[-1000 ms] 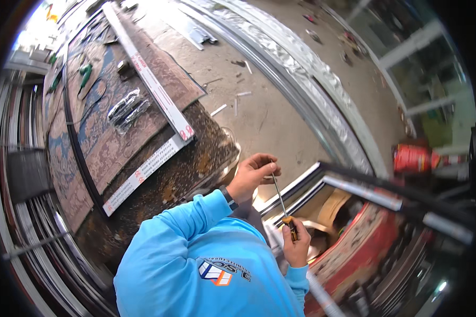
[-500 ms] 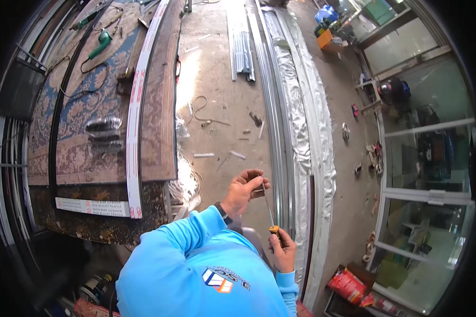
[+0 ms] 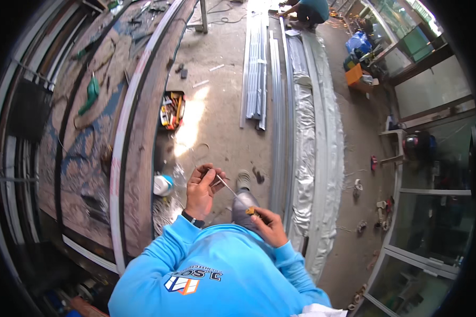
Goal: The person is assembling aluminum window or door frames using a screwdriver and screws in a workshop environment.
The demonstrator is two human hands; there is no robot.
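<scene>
Between my two hands is a screwdriver (image 3: 230, 190) with a thin metal shaft and a yellow-and-dark handle, slanting up and to the left. My right hand (image 3: 271, 228) is closed round its handle. At the shaft's far end my left hand (image 3: 201, 194) is closed, thumb and fingers pinching about the tip. Whether a small part is also held there is too small to tell. Both hands are in front of my blue sweatshirt (image 3: 211, 264), above my leg and a light clog (image 3: 244, 179) on the floor.
To the left, a carpet-covered bench (image 3: 84, 158) carries a long frame profile (image 3: 122, 153) and a green power tool (image 3: 91, 96). A tool box (image 3: 172, 110) stands beside it. Metal profiles (image 3: 256, 68) and silver-wrapped lengths (image 3: 304, 169) lie ahead and right. A person (image 3: 312, 11) crouches at the far end, near sparks.
My view has shifted forward, bringing the tool box and the crouching person into sight. Both hands appear further left, and the screwdriver is tilted more toward the left, still held between them.
</scene>
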